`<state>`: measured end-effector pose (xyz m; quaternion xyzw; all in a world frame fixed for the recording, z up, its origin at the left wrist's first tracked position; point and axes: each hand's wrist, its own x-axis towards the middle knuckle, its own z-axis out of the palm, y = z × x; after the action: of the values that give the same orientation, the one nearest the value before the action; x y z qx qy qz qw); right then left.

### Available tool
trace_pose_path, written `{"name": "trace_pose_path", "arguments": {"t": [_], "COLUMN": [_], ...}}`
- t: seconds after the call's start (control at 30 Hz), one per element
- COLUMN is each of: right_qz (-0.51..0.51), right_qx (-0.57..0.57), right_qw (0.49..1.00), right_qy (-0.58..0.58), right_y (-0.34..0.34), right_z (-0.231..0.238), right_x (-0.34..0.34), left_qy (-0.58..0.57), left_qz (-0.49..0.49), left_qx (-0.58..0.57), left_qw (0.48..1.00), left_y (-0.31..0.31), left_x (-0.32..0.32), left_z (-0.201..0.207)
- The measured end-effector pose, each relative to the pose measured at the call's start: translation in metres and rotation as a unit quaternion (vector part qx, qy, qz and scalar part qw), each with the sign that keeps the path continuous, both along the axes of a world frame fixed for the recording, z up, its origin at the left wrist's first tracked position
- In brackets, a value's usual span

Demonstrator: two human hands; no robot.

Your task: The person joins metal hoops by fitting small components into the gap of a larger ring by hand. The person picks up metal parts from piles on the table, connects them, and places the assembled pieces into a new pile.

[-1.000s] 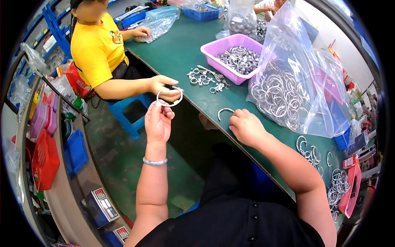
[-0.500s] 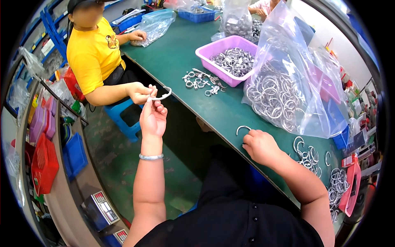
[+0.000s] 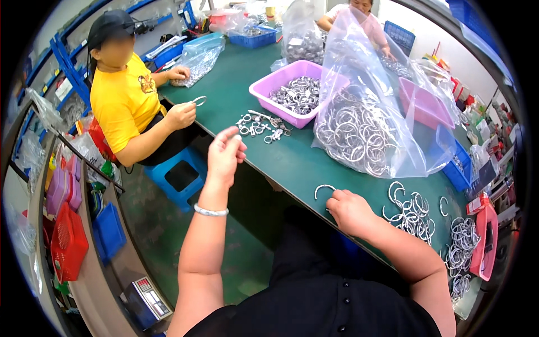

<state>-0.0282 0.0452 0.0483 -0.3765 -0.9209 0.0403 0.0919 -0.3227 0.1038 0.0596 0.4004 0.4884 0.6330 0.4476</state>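
Observation:
My left hand [image 3: 224, 157] hangs over the table's near edge, fingers loosely bent and parted, with nothing visible in it. A pale bangle circles that wrist. My right hand [image 3: 351, 212] is closed on one end of a silver open bangle [image 3: 321, 187] at the table edge; its curved end sticks out to the left. To the left, a co-worker's hand [image 3: 182, 115] holds up another silver bangle [image 3: 200, 101]. Several loose silver bangles [image 3: 414, 213] lie to the right of my right hand. Beyond it stands a clear plastic bag [image 3: 359, 78] filled with similar bangles.
A pink-purple basket [image 3: 264, 92] of small metal pieces stands on the green table [image 3: 286, 163], with a few loose metal pieces [image 3: 268, 127] beside it. A blue stool [image 3: 179, 188] is under the yellow-shirted person. Another person sits across the table. Shelving with a red basket [image 3: 68, 241] runs along my left.
My left hand has let go of the bangle, which the co-worker now holds farther back. That hand has moved right, toward the table. My right hand keeps its bangle at the edge.

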Motion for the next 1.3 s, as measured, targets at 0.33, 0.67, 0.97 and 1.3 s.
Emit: {"name": "trace_pose_path", "arguments": {"t": [0.33,0.67,0.97,1.3], "right_qz": [-0.032,-0.033,-0.009,-0.054], "right_qx": [0.002,0.002,-0.108,-0.249], "right_qw": [0.998,0.992,0.887,0.718], "right_qy": [0.059,0.126,0.450,0.648], "right_y": [-0.018,-0.018,-0.062,-0.098], "right_z": [-0.004,-0.015,0.016,0.020], "right_x": [0.035,0.052,0.071,0.096], "left_qy": [0.088,0.168,0.055,-0.041], "left_qz": [-0.151,-0.176,-0.320,-0.299], "left_qx": [-0.028,-0.040,0.120,0.076], "left_qw": [0.984,0.969,0.938,0.950], "left_y": [-0.051,-0.071,-0.116,-0.131], "left_x": [0.115,0.134,0.182,0.229], "left_z": [-0.057,-0.055,-0.034,-0.024]}}
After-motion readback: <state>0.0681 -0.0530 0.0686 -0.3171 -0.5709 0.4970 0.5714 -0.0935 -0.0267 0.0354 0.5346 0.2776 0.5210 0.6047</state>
